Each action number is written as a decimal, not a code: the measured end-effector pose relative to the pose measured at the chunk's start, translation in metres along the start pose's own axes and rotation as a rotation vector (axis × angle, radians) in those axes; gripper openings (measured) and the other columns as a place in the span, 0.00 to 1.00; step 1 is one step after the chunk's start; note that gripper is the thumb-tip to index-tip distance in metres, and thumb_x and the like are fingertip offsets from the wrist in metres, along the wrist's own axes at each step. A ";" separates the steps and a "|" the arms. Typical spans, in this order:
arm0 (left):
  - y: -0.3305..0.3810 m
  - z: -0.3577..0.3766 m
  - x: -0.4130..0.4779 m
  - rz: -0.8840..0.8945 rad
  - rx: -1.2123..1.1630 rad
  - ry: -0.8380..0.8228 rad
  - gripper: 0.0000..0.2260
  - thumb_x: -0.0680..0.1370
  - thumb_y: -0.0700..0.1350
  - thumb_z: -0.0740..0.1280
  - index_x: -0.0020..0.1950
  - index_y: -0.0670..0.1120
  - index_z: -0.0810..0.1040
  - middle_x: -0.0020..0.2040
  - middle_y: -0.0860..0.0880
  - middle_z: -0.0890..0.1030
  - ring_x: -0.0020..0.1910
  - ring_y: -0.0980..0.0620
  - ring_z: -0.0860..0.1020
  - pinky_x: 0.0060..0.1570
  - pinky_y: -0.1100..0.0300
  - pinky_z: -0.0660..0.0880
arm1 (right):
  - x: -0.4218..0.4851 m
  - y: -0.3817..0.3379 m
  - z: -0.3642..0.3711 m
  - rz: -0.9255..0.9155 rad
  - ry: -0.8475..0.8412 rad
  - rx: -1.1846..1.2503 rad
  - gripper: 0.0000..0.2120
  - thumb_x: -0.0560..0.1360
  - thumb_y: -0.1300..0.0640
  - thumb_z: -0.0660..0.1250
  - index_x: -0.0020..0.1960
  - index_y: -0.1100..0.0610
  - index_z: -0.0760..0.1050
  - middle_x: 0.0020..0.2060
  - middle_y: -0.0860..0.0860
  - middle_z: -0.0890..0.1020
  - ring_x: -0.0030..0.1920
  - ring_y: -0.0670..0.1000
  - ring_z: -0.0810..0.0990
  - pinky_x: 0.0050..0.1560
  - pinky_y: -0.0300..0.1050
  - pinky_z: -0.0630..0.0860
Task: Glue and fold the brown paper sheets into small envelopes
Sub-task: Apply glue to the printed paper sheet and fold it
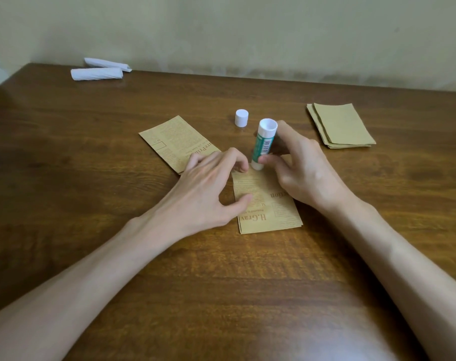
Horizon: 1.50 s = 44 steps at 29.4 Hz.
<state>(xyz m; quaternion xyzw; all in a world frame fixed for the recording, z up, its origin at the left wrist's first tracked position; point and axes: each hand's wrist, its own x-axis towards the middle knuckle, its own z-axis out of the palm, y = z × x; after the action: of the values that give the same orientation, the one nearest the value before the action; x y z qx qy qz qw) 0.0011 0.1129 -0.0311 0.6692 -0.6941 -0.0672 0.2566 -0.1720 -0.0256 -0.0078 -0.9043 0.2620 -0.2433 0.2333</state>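
Dark brown wood makes up the table (91, 194), which runs back to a pale greenish wall (247, 35).

On it lie two brown sheets printed like old newspaper. One printed sheet (271, 217) sits in the middle under both hands, and the second printed sheet (169, 136) lies just to its left, angled, with its near corner hidden by the left hand. Well apart at the right is one stack of plain brown sheets (344, 126); the layers are slightly fanned, but I cannot count them. There is one glue stick (264, 142) and one white cap (241, 117), which stands upright on the wood just behind the stick, off the tube. Two white paper rolls (96, 73) lie side by side at the far left, near the wall.

The left hand (211, 183) has bent fingers. Its fingertips press on the far left corner of the middle sheet, and the thumb rests on the sheet's left edge, wrapped round nothing. The right hand (297, 165) grips the green-and-white glue stick between thumb and fingers, tilted, with its lower tip touching the sheet's far edge beside the left fingertips.
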 end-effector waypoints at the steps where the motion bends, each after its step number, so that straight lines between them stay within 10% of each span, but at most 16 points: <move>1: 0.000 0.000 0.000 -0.002 -0.002 -0.001 0.17 0.79 0.59 0.68 0.62 0.56 0.66 0.59 0.59 0.75 0.63 0.60 0.72 0.68 0.53 0.61 | 0.000 0.000 0.000 -0.009 0.010 -0.004 0.10 0.81 0.56 0.72 0.58 0.54 0.73 0.51 0.47 0.85 0.54 0.48 0.84 0.56 0.51 0.82; 5: -0.001 0.001 0.000 -0.007 -0.001 -0.003 0.17 0.79 0.59 0.68 0.62 0.56 0.67 0.60 0.59 0.75 0.63 0.60 0.71 0.67 0.54 0.61 | -0.001 -0.004 -0.002 -0.009 0.062 0.015 0.13 0.79 0.49 0.75 0.58 0.50 0.74 0.50 0.45 0.85 0.52 0.44 0.85 0.53 0.34 0.79; 18: -0.001 0.002 -0.001 0.007 0.003 -0.003 0.16 0.79 0.59 0.67 0.62 0.55 0.68 0.59 0.60 0.74 0.63 0.60 0.71 0.67 0.54 0.61 | -0.006 0.007 -0.013 0.125 0.028 -0.061 0.10 0.81 0.56 0.72 0.59 0.56 0.75 0.53 0.49 0.84 0.55 0.50 0.83 0.58 0.52 0.80; 30: -0.002 0.002 0.001 0.017 0.001 -0.005 0.16 0.79 0.59 0.68 0.62 0.55 0.69 0.58 0.60 0.75 0.62 0.61 0.71 0.66 0.57 0.60 | -0.015 0.009 -0.025 0.232 0.248 0.229 0.15 0.81 0.56 0.72 0.66 0.57 0.77 0.59 0.46 0.83 0.59 0.41 0.82 0.61 0.36 0.79; 44: -0.003 0.003 0.001 0.014 0.001 -0.003 0.16 0.79 0.58 0.68 0.62 0.55 0.68 0.58 0.60 0.74 0.61 0.60 0.72 0.63 0.59 0.60 | -0.008 0.003 0.001 0.008 0.010 0.095 0.08 0.81 0.60 0.71 0.59 0.56 0.77 0.51 0.48 0.85 0.55 0.48 0.85 0.58 0.54 0.82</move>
<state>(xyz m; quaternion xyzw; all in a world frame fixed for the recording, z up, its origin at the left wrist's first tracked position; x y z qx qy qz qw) 0.0021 0.1113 -0.0347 0.6643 -0.6992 -0.0663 0.2556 -0.1783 -0.0231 -0.0133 -0.8899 0.2548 -0.2592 0.2755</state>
